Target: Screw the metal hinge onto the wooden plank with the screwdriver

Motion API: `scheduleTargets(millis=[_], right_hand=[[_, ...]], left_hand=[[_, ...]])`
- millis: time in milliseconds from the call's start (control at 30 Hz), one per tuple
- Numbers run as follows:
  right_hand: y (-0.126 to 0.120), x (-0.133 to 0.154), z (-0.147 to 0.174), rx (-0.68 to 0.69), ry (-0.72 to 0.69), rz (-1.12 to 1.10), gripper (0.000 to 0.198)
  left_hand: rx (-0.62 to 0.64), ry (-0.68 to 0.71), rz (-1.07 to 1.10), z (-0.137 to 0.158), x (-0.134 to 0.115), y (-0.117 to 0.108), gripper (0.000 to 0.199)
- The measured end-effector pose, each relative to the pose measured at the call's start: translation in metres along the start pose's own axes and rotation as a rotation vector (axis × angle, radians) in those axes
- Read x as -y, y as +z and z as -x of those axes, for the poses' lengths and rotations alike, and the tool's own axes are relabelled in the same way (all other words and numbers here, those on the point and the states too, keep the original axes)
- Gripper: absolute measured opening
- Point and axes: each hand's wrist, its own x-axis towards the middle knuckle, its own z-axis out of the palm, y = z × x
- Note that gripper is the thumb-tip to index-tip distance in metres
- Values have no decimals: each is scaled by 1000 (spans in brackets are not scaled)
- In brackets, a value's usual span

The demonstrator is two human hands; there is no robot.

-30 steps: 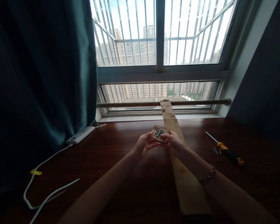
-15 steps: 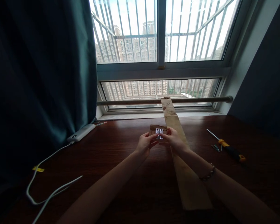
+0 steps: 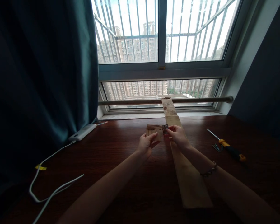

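My left hand [image 3: 147, 143] is closed on a small wooden block [image 3: 154, 130], thumb on its near face. The block is pale with a dark brown band along its top edge. My right hand [image 3: 177, 134] pinches a small metal hinge [image 3: 164, 129] at the block's right end. Whether hinge and block touch cannot be made out. Both hands are raised over the dark tabletop, the right one in front of a long wooden board [image 3: 191, 180].
The board runs from the table to the rail [image 3: 200, 100] by the window. A yellow-black screwdriver [image 3: 231, 150] and several screws [image 3: 216, 147] lie at right. At left are a white power strip [image 3: 82, 132], a white cable [image 3: 53, 194] and a blue curtain [image 3: 60, 77].
The hinge has moved right, from the block's face to its right end, and now looks dark instead of bright. The left thumb now rests on the block alone.
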Motion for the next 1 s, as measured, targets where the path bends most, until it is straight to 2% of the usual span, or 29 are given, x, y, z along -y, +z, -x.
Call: scheduleTargets(millis=[233,367,500,667,767,1000], right_hand=[[-37,25,-27,-107,-122,44,7],[-50,32,-35,-144,-97,30,13],[-52,29,-38,-103,-112,-9,27],[-53,24,-41,-55,-97,-4,17],[-52,21,-41,-41,-92,-17,15],[-51,8,-48,28,-110,44,15]], left_hand=[[-30,4,54,-10,-6,-5,14],[-37,-2,107,-20,-5,3,16],[8,32,246,-34,0,21,19],[115,4,438,-46,10,39,18],[128,-12,419,-50,18,38,17],[72,-21,294,-50,38,27,19]])
